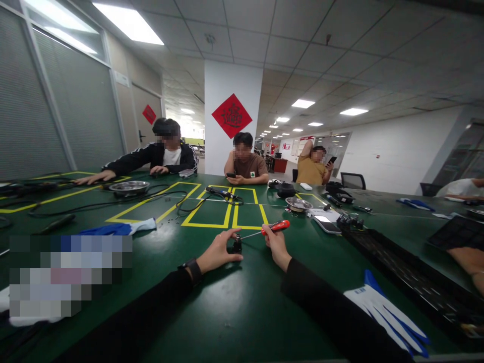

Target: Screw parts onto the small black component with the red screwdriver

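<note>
My left hand (218, 250) rests on the green table (234, 307) with its fingers closed round a small black part (237, 245) that stands upright. My right hand (277, 245) grips a screwdriver with a red handle (276, 227). Its thin shaft runs leftward, and the tip meets the top of the black part. Both forearms wear black sleeves, and a dark watch sits on my left wrist.
White-and-blue gloves lie at my right (385, 310) and at the left (119, 228). A phone (327, 224), metal bowls (129, 188), cables and yellow tape boxes (212, 212) cover the table. Three people sit opposite; another person's arm (471, 262) reaches in from the right.
</note>
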`<state>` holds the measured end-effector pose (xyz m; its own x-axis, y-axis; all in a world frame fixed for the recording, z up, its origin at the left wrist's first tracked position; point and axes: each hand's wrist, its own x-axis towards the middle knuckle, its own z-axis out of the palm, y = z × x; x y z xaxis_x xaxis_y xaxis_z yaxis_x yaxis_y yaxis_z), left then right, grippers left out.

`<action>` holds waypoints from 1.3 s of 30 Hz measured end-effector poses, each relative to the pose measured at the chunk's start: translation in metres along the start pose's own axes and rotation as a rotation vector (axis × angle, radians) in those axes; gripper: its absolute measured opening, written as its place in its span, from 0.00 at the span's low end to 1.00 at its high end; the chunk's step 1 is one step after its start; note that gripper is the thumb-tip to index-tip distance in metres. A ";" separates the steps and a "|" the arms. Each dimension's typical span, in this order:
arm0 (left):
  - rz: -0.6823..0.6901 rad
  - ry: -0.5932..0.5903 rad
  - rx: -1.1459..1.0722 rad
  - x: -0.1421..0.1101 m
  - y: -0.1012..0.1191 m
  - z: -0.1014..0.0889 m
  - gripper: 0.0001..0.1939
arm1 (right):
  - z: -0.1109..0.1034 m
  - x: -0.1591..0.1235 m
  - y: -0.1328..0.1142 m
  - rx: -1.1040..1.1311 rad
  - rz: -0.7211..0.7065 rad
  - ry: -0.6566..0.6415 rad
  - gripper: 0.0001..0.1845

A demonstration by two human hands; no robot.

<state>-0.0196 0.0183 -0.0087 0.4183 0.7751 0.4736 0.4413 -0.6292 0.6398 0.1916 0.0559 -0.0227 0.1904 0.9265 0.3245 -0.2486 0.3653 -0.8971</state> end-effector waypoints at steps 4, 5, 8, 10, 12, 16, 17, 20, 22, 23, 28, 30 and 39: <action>-0.009 -0.112 -0.170 0.002 -0.005 -0.002 0.33 | -0.008 0.002 0.003 0.007 0.018 0.003 0.15; -0.013 -0.118 -0.179 0.002 -0.006 -0.002 0.32 | -0.009 0.002 0.003 0.009 0.018 0.010 0.15; -0.047 -0.106 -0.080 0.003 -0.007 -0.001 0.23 | -0.010 0.004 0.004 0.009 0.017 0.017 0.16; -0.071 -0.103 -0.059 0.004 -0.007 0.000 0.17 | -0.010 0.004 0.004 0.006 0.017 0.012 0.16; -0.092 -0.033 -0.110 0.007 -0.009 -0.001 0.17 | -0.010 0.004 0.004 0.003 0.018 0.005 0.15; -0.211 0.316 -0.121 0.017 -0.026 -0.020 0.22 | -0.008 0.003 0.004 -0.011 0.020 -0.007 0.15; -0.276 0.375 -0.061 0.019 -0.034 -0.029 0.23 | -0.008 0.002 0.004 -0.017 0.020 -0.007 0.15; -0.460 0.258 0.272 0.024 -0.063 -0.063 0.23 | -0.005 0.003 0.004 -0.037 0.021 0.002 0.15; -0.477 0.202 0.517 0.026 -0.086 -0.089 0.21 | -0.004 0.003 0.004 -0.047 0.021 0.008 0.15; -0.487 0.173 0.609 0.027 -0.096 -0.101 0.21 | -0.004 0.003 0.004 -0.051 0.020 0.010 0.15; -0.567 -0.026 0.954 0.023 -0.132 -0.143 0.17 | -0.004 0.003 0.004 -0.049 0.017 0.000 0.15; -0.562 -0.041 1.094 0.018 -0.138 -0.149 0.15 | -0.005 0.002 0.004 -0.042 0.014 -0.003 0.15; -0.534 0.027 1.260 0.015 -0.139 -0.147 0.17 | -0.004 0.001 0.001 -0.034 0.018 -0.002 0.15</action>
<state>-0.1913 0.1262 -0.0010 -0.0380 0.9297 0.3664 0.9657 0.1284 -0.2257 0.1954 0.0565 -0.0250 0.1845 0.9332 0.3085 -0.2193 0.3451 -0.9126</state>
